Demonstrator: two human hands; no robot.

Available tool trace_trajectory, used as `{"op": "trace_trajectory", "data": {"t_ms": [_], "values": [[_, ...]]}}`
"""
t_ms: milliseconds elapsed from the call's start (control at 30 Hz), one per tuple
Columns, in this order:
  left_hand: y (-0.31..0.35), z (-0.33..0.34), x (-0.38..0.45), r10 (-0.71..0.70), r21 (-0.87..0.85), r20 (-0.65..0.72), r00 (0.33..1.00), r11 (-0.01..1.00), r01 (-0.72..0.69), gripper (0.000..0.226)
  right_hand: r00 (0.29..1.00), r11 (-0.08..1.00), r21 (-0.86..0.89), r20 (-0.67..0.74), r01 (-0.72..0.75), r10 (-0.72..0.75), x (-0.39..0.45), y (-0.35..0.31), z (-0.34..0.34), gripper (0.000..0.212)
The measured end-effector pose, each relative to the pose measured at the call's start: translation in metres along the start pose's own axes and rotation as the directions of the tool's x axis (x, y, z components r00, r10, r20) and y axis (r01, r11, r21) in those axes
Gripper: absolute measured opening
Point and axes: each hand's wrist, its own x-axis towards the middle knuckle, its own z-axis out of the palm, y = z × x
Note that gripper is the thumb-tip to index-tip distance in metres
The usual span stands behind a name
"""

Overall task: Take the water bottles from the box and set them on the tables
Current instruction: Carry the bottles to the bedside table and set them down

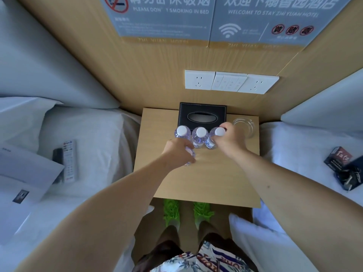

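- Left hand [177, 149] fingers grasping a tilted water bottle [189, 154], lowering toward the worktop [206, 173].
- Right hand [228, 137] fingers grasping the right bottle [213, 139], likely steadying the row.

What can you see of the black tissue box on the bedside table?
The black tissue box looks leather-covered, with pale stitching along its edges and an oval slot on top. It sits flat at the back of the wooden bedside table, against the wall panel. Three water bottles stand just in front; contact is unclear.
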Motion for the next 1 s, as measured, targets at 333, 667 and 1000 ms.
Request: {"op": "trace_trajectory", "data": {"t_ms": [333,667,1000], "values": [[0.000,-0.010,-0.003,0.067,0.144,-0.112,0.991,0.988,-0.051,0.018,1.000,1.000,-0.006,-0.026,0.000,-0.001,-0.004,-0.003,0.002,0.019],[0.013,-0.002,0.002,0.074,0.122,-0.177,0.981,0.991,-0.053,0.014,1.000,0.998,0.062,-0.021,0.012,-0.010,-0.006,0.001,0.003,0.020],[0.018,0.002,-0.001,0.213,0.331,-0.191,0.958,0.933,-0.142,0.032,0.999,0.996,0.078,-0.006,0.052,-0.052,-0.010,0.004,0.004,0.011]]}}
